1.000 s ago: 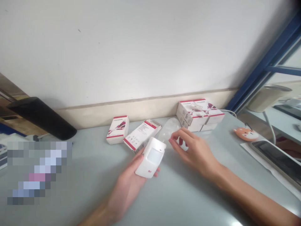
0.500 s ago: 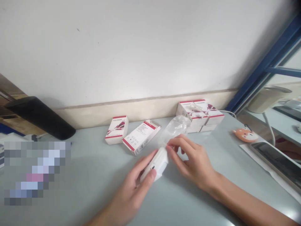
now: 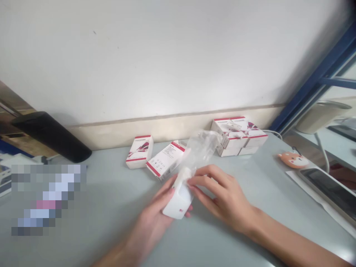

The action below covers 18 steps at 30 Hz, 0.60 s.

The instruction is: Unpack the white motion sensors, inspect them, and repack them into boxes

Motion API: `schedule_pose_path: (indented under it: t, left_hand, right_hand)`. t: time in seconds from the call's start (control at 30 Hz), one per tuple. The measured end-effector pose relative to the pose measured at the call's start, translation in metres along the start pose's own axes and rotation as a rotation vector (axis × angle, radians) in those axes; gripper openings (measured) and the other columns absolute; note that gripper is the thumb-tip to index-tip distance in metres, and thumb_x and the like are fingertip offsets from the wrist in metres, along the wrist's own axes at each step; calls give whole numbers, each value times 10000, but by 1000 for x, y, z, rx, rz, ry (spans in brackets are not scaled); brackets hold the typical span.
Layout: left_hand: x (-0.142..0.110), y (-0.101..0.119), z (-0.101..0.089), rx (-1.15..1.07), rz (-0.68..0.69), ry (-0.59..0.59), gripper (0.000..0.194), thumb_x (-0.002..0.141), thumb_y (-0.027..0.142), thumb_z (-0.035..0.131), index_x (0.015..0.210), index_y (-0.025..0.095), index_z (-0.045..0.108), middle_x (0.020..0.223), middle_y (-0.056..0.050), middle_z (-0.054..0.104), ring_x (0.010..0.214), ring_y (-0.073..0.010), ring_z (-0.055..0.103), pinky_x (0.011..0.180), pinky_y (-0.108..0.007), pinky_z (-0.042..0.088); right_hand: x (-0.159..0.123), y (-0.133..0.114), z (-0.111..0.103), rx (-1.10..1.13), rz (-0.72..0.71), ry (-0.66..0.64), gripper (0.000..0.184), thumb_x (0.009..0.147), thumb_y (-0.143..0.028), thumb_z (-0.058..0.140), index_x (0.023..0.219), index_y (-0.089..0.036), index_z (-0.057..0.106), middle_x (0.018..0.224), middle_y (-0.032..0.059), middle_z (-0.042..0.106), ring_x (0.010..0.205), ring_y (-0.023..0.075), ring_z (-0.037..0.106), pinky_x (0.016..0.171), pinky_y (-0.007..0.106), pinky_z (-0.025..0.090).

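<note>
White plastic motion sensor (image 3: 178, 203) sits clenched in the left hand (image 3: 150, 212), its fingers (image 3: 169, 191) wrapped around the body, above the pale grey tabletop (image 3: 111, 193). The right hand (image 3: 226, 196) has its fingers (image 3: 205, 178) pinched on a clear plastic bag (image 3: 203, 148) (crumpled, and rising from the sensor's top end). Just behind stand two white-and-red boxes (image 3: 167, 161) and a stack of similar boxes (image 3: 236, 136), with an orange fox-shaped object (image 3: 293, 160) off to the right.
</note>
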<state>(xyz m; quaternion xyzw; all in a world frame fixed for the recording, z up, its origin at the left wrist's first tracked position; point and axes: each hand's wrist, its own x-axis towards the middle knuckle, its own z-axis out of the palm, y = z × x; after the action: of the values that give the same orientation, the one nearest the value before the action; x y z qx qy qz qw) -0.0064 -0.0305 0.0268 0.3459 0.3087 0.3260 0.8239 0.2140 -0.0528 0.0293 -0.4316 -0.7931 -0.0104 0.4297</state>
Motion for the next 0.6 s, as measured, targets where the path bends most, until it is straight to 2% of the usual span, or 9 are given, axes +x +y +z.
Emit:
schedule_pose_path:
  t: [0.07,0.17,0.27,0.33,0.43,0.53,0.6]
  left_hand:
    - [1,3,1,-106,-7,7,426,1068,354,548,1461,211,631,1247,-121,697,1022,-252,665,940,-425,538]
    - [1,9,1,-215,-14,29,393,1074,326,532,1447,242,619,1338,-105,675,1059,-246,663,967,-424,528]
    - [1,13,1,-237,2,38,381,1072,290,527,1448,274,586,1361,-84,669,1111,-244,654,970,-410,521]
    - [1,15,2,-200,22,37,371,1072,291,525,1440,274,571,1340,-80,678,1148,-264,648,979,-410,514]
    - [0,17,3,-131,44,48,384,1066,330,543,1448,283,540,1338,-88,688,1133,-292,667,991,-451,511]
    - [0,15,3,-93,37,11,384,1051,369,582,1424,286,549,1389,-113,677,1115,-311,698,1011,-503,504]
    - [0,13,1,-67,27,-25,368,1056,393,584,1406,284,560,1410,-116,672,1165,-316,694,1059,-506,476]
  right_hand:
    - [-1,0,1,53,31,-27,171,1046,-195,596,1191,-235,679,1047,80,740,881,184,729,732,307,604]
    - [-1,-2,3,176,73,-86,229,1052,-176,557,1241,-250,664,1096,85,738,931,188,732,784,319,615]
    - [1,-7,2,360,137,-152,197,1047,-179,552,1192,-253,663,1055,61,748,918,180,722,817,321,601]
    - [1,-12,2,510,270,-171,129,1055,-202,536,1102,-249,646,947,27,746,838,160,699,778,300,579]
    - [1,-15,3,667,576,-119,118,1077,-338,539,1011,-245,569,875,8,710,770,151,664,690,278,544]
    - [1,-11,7,840,799,-80,306,1041,-524,604,1162,-262,503,1019,26,693,803,161,676,709,299,569]
    - [2,-8,9,974,807,-161,429,1028,-591,600,1271,-252,498,1062,45,686,832,175,686,776,336,593]
